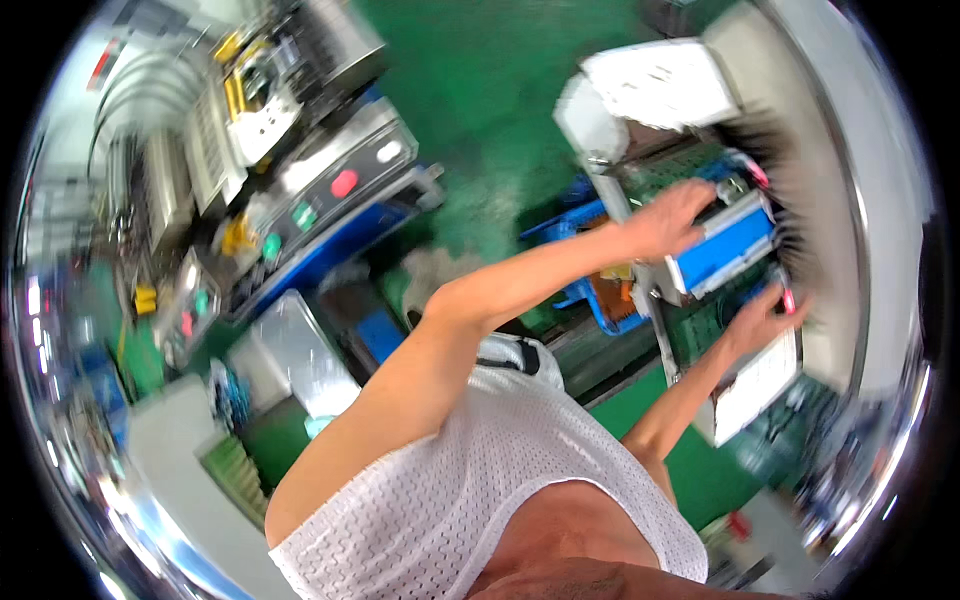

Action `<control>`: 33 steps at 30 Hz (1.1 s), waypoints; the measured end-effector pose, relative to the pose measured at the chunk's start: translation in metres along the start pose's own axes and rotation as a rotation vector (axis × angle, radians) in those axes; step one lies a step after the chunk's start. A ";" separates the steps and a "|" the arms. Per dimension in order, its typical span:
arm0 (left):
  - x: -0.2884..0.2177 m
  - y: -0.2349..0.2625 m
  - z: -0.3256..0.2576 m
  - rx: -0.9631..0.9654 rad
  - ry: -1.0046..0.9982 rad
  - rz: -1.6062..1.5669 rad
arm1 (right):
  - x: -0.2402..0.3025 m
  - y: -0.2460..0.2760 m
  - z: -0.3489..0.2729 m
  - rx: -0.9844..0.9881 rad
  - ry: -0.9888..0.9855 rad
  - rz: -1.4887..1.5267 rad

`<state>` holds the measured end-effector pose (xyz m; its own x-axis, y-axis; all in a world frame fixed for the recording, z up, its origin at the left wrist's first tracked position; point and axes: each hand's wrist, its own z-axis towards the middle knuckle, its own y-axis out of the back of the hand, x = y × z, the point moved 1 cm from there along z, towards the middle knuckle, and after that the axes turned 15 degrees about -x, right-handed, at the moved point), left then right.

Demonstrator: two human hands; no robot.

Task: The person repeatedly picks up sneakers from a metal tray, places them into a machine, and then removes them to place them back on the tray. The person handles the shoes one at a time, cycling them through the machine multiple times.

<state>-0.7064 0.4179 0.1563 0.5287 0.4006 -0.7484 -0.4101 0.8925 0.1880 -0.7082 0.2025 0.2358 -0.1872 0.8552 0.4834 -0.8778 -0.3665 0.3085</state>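
A blue rectangular block with silver edges [725, 247] lies on the machine at the right. My left hand [668, 222] reaches over its left end, thumb and fingers apart; I see nothing held in them. Closer to me, my right hand [760, 322] has its thumb and fingers around a small pink-red piece [788, 300] beside the block. Blur hides how firmly it is gripped. A similar pink-red piece [752, 168] sits on the block's far side. Behind the block runs a row of dark bristles [790, 215], smeared by motion.
White sheet-like pieces lie on the machine's far end [660, 85] and near end [757, 388]. A blue bin [625, 322] with orange-brown contents stands left of it. At the left, a machine carries a control panel with a red button [344, 183]. The floor [480, 110] is green.
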 end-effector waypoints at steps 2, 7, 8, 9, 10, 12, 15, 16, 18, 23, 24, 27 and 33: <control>-0.036 0.089 -0.061 0.154 0.329 -0.068 | 0.085 0.012 -0.042 0.196 -0.147 0.507; -0.038 0.301 -0.315 -0.125 0.755 0.617 | 0.172 0.007 -0.233 1.606 -0.189 0.795; -0.055 0.342 -0.372 -0.343 0.756 0.708 | 0.182 0.013 -0.265 1.794 -0.183 0.738; -0.094 0.392 -0.406 -0.470 0.789 0.944 | 0.204 0.021 -0.287 1.879 -0.051 0.750; -0.139 0.430 -0.452 -0.707 0.901 1.011 | 0.226 0.034 -0.305 1.966 0.088 0.757; -0.211 0.473 -0.571 -1.118 0.996 1.341 | 0.259 0.049 -0.341 2.092 0.285 0.757; -0.289 0.504 -0.698 -1.462 1.140 1.535 | 0.305 0.073 -0.391 2.090 0.513 0.746; -0.304 0.496 -0.736 -1.549 1.189 1.556 | 0.317 0.082 -0.404 2.108 0.567 0.720; -0.312 0.489 -0.789 -1.545 1.271 1.597 | 0.342 0.102 -0.432 2.123 0.672 0.682; -0.308 0.502 -0.870 -1.676 1.524 1.411 | 0.396 0.165 -0.494 2.128 0.994 0.682; -0.304 0.516 -0.886 -1.673 1.492 1.446 | 0.400 0.171 -0.506 2.129 1.030 0.679; -0.315 0.589 -0.912 -1.728 1.335 1.498 | 0.420 0.203 -0.527 2.109 1.178 0.596; -0.379 0.718 -1.058 -1.562 1.145 1.767 | 0.424 0.216 -0.554 2.017 1.482 0.371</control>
<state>-1.9874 0.6875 -0.0981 -0.7647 -0.4180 -0.4905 -0.0356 -0.7326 0.6797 -1.2212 0.6890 0.0532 -0.9369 -0.0083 0.3494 0.2986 0.5007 0.8125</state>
